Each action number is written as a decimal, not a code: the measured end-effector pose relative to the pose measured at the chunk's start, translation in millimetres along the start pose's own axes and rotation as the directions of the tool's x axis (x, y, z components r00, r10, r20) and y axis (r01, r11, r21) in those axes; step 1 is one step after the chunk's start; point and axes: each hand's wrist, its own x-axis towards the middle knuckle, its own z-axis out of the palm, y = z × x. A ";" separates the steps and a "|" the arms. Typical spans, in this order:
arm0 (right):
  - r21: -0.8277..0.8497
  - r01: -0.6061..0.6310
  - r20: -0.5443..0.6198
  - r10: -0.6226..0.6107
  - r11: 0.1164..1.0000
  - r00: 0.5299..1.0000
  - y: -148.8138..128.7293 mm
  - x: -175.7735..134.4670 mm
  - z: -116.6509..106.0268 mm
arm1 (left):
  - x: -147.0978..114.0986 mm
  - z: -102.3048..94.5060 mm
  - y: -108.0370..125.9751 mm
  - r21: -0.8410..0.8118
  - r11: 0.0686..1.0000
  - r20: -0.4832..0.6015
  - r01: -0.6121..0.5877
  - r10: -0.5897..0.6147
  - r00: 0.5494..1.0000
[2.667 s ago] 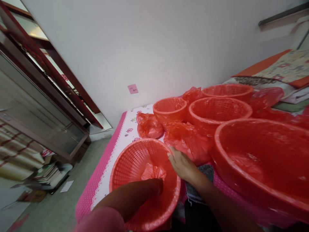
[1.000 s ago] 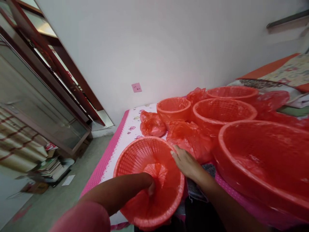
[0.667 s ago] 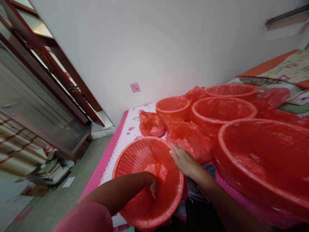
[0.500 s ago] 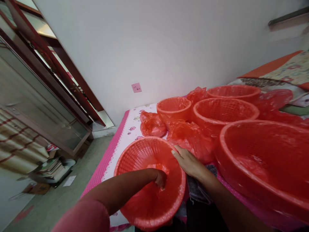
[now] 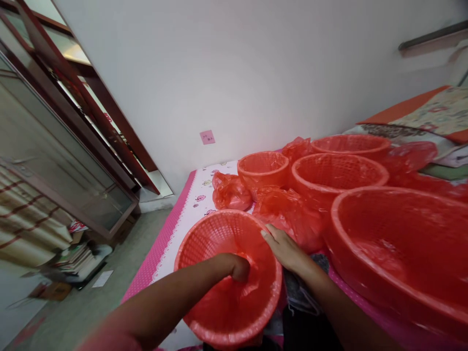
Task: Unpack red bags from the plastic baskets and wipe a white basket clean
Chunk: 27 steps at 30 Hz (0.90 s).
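A red plastic basket with lattice sides tilts toward me at the bed's front edge, lined with a thin red plastic bag. Deep in it, my left hand bends down against the bag near the bottom; its fingers are hidden. On the basket's right rim rests my right hand, its fingers hooked over the edge and gripping it. Just behind the basket lies a crumpled red plastic bag. Close to my right forearm stands a large red basket, also lined with red plastic.
Smaller red baskets and another bundled red bag stand farther back on the bed, by the white wall. Grey cloth lies under my right wrist. At left are a glass-panelled door and stacked books on the floor.
My left hand has pushed a little deeper into the basket, with its fingers now more hidden. My right hand stays on the rim. The view has shifted slightly.
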 end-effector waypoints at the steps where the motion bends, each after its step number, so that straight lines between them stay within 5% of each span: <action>1: 0.031 0.007 0.008 -0.007 1.000 1.000 0.2 0.2 -0.6 | -17.6 -7.8 6.6 0.030 0.999 -0.011 0.025 -0.024 1.000; 4: 0.200 0.043 -0.015 -0.041 0.979 0.999 3.6 -4.9 -1.8 | -86.2 -5.9 22.2 0.101 0.994 -0.182 0.048 -0.029 0.983; 7: 0.396 -0.030 -0.010 0.037 0.918 0.999 16.3 -19.3 1.6 | -139.4 41.3 18.9 0.105 0.994 -0.612 -0.019 0.080 0.787; 11: 0.562 -0.249 0.049 0.269 0.789 0.962 42.8 -49.2 14.7 | -138.1 118.1 -4.3 0.372 0.926 -0.747 0.065 0.258 0.612; 14: 0.587 -0.310 0.069 0.335 0.748 0.940 63.2 -77.0 25.9 | -115.6 137.4 -5.7 0.323 0.924 -0.745 0.202 0.117 0.657; 19: 0.522 -0.362 0.108 0.361 0.773 0.926 104.4 -128.4 34.1 | -108.5 115.2 13.7 0.195 0.892 -0.648 0.408 -0.195 0.736; 23: 0.386 -0.358 0.013 0.383 0.850 0.924 142.4 -174.3 35.4 | -112.9 100.1 11.7 0.224 0.868 -0.662 0.443 -0.198 0.723; 27: 0.156 -0.212 -0.176 0.238 0.965 0.955 168.2 -216.8 48.3 | -116.2 78.9 -8.9 0.212 0.891 -0.698 0.401 -0.149 0.701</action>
